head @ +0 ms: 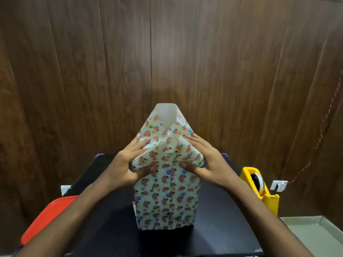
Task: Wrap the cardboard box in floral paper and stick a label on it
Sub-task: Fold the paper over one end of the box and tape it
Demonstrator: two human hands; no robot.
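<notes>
The cardboard box (167, 199) stands upright on end in the middle of the black table (219, 216), covered in white floral paper. No bare cardboard shows. At its top the paper is folded into flaps, and a far flap (166, 113) sticks up showing its white inside. My left hand (128, 164) grips the left flap, fingers on top and thumb under it. My right hand (204, 162) grips the right flap the same way. No label is in sight.
A yellow tape dispenser (259, 188) stands at the table's right edge. A red lid or tray (46, 217) lies at the left edge. A grey tray (311, 230) sits lower right. A wood-panelled wall (167, 52) rises close behind the table.
</notes>
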